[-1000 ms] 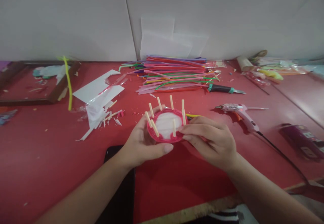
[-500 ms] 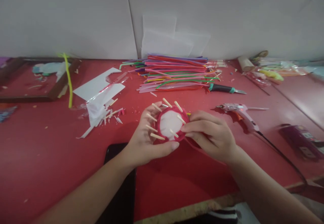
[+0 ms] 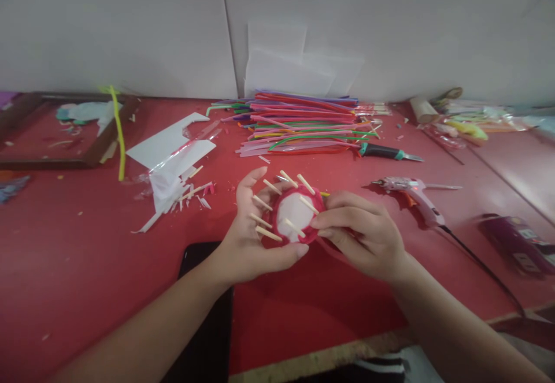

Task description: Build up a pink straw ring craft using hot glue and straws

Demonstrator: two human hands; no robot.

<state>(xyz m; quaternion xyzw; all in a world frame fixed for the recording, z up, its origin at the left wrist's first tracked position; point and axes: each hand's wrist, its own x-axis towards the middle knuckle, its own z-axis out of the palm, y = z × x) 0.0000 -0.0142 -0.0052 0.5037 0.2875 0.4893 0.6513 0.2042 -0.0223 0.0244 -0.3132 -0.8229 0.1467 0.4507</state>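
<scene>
Between my hands is a small round basket (image 3: 295,216) with a white base, a red pipe-cleaner-like rim and several pale wooden sticks standing up around it. My left hand (image 3: 255,238) supports it from the left, thumb along the near edge; its index finger is raised away while other fingers go behind the basket. At the right rim, my right hand (image 3: 366,230) pinches the red strand with thumb and fingertips. That strand trails down below the right hand. A short yellow tip pokes out behind the basket on the right.
Colourful pipe cleaners (image 3: 303,120) lie piled at the back. To the right are a craft knife (image 3: 385,152), a pink glue gun (image 3: 411,192) with its cord and a purple package (image 3: 518,241). White paper scraps (image 3: 173,152), a brown tray (image 3: 82,160) and a black phone-like slab (image 3: 202,337) lie left.
My left index finger has lifted off the basket and now points up. The basket has tilted slightly, its sticks leaning more to the left. My right hand keeps its pinch at the rim.
</scene>
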